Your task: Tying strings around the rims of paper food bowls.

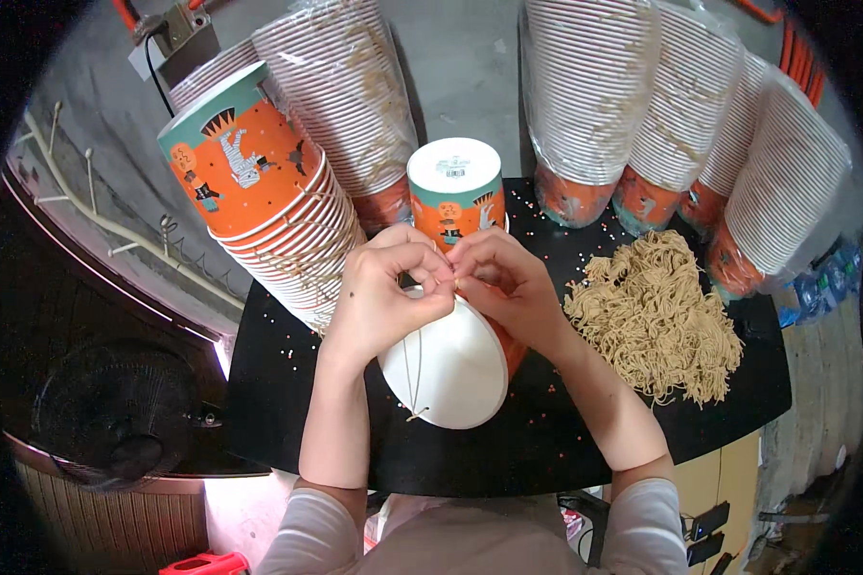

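Observation:
A paper bucket [460, 369] lies tipped over in front of me, its white inside facing up toward me and its orange outer wall showing at the right. A thin tan cord [409, 374] hangs across its opening, with a knotted end near the lower rim. My left hand [393, 287] and my right hand [508, 287] meet at the bucket's far rim. Both are closed in a pinch, fingertips together around a bit of the cord. The exact grip is partly hidden by the fingers. Just beyond them an orange and teal bucket [456, 196] stands upside down.
A leaning stack of orange buckets [259, 192] with cords rises at the left. Plastic-wrapped bucket stacks [594, 96] line the back. A heap of tan cords [656, 321] lies on the right of the black table [565, 446]. A black fan [115, 412] is at the left.

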{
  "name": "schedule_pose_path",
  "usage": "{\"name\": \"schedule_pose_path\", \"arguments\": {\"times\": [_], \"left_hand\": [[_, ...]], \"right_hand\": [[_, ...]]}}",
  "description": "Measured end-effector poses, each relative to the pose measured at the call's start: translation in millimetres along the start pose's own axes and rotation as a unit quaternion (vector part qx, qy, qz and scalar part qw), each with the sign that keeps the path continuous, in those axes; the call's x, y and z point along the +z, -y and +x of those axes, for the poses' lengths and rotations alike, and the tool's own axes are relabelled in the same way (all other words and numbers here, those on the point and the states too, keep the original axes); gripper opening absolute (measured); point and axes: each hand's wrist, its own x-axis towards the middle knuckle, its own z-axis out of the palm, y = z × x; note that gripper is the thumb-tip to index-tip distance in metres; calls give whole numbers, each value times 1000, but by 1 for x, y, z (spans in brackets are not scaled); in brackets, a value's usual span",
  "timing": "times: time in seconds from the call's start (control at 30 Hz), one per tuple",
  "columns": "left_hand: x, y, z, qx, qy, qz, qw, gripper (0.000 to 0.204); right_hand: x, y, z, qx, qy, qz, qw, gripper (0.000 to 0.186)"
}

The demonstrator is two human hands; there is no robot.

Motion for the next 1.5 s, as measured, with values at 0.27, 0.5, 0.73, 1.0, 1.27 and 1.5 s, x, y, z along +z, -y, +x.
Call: {"name": "schedule_pose_path", "arguments": {"times": [0.27,0.5,0.73,1.0,1.27,1.5], "left_hand": [[5,9,1,-54,-6,-79,995,10],[0,21,2,-100,23,-165,981,8],[-7,18,2,-153,66,-262,951,12],[-11,8,0,-141,81,-236,958,8],[-13,7,-2,-172,92,-261,945,6],[-14,3,2,-195,87,-292,932,8]], "right_hand": [[0,-6,-1,-7,-14,-28,999,17],[0,-4,-1,-33,6,-49,998,17],[0,-3,-1,-16,5,-11,1000,16],[2,3,-1,-6,16,-4,1000,14],[1,0,-2,-17,25,-48,998,13],[4,1,-3,6,12,9,1000,12]]}}
